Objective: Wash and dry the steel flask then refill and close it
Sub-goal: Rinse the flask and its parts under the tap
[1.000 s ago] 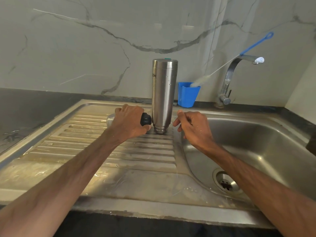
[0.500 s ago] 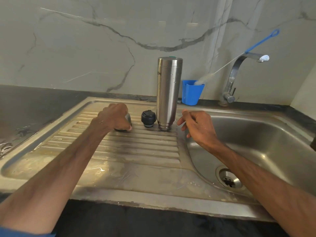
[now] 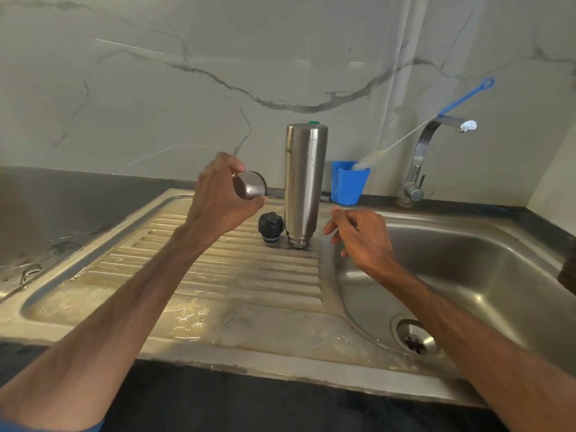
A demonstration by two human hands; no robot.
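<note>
Pale marble-veined wall across the whole upper half of frame.

Steel sink unit filling the lower half: ribbed drainboard at centre and left, wet and stained yellowish; deep basin at right, with drain at lower right.

Dark counter at far left, streaked with water.

Two bare forearms rising from the bottom corners toward centre.

Steel flask at centre frame, upright on its narrower end on the back of the drainboard, near the edge of the basin. Small green spot on its top face. Not touched by either hand.

Curved tap at upper right, behind the basin.

Left hand left of centre, raised above the drainboard, fingers and thumb curled round a steel cap. Cap lying on its side in the grip, dark rim toward the flask, clear of it.

Right hand just right of the flask's base, over the basin's near-left edge, fingers loosely curled, holding nothing, apart from the flask.

Blue cup behind and right of the flask, against the wall. In it, a bottle brush, bristles down, blue handle leaning up to the right past the tap.

Black stopper on the drainboard, just left of the flask's base, below the held cap; whether touching the flask, cannot tell.
</note>
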